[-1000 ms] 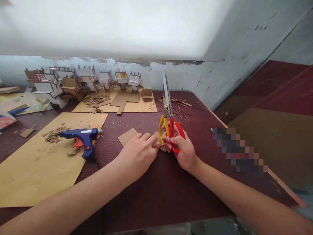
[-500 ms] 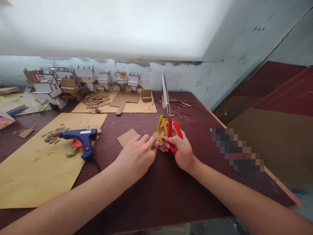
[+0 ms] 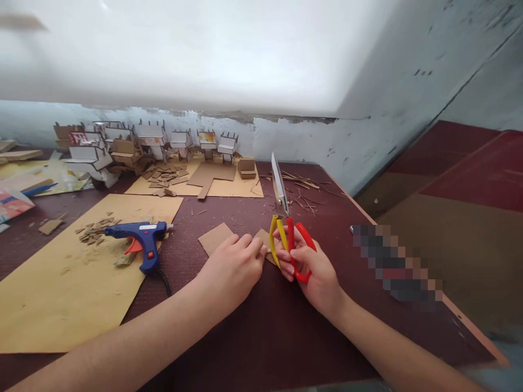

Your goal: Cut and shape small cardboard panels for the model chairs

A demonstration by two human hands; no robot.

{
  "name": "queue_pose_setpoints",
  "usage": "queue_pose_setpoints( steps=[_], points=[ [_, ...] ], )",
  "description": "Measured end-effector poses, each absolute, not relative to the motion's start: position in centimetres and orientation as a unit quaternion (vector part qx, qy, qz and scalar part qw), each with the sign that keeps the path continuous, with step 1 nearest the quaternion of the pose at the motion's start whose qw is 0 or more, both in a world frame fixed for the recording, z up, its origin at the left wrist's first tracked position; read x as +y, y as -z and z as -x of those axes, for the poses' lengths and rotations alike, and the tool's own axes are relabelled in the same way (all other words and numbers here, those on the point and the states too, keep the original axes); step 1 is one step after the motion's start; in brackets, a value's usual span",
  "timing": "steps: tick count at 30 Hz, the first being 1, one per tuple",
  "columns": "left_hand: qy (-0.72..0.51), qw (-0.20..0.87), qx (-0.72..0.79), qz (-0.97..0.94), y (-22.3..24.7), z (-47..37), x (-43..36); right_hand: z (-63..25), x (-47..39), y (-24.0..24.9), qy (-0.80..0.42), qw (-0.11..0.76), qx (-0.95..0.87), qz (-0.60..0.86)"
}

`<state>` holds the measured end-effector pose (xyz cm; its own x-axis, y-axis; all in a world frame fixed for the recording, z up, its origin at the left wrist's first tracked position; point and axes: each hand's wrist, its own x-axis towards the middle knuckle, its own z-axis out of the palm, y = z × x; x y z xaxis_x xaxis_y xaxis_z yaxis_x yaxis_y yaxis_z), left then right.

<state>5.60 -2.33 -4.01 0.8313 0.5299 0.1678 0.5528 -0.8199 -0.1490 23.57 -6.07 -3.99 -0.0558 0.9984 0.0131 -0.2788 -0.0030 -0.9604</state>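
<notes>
Scissors with yellow and red handles are gripped in my right hand, their blades closed and pointing up and away. My left hand rests palm down with its fingers bent together over cardboard on the dark table. What its fingertips hold is hidden. A brown cardboard piece sticks out at the left of that hand. Another cardboard piece lies between my two hands, partly covered by the fingers and handles.
A blue glue gun lies on a yellow sheet at the left. Small cardboard models, scraps and a T-shaped cardboard piece are at the back. A blurred-out object lies at the right.
My right hand and the scissors have moved slightly right and nearer, away from my left hand. The whole view has shifted a little; my left hand has stayed on the cardboard.
</notes>
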Motion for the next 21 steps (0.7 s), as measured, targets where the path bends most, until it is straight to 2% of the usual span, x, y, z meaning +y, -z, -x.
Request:
queue_pose_setpoints(
  steps=[21],
  points=[
    [0.061,0.109,-0.286,0.95,4.2,-5.7,-2.1,-24.3,-3.6,3.2,-0.617,0.518,-0.41,0.427]
  ],
)
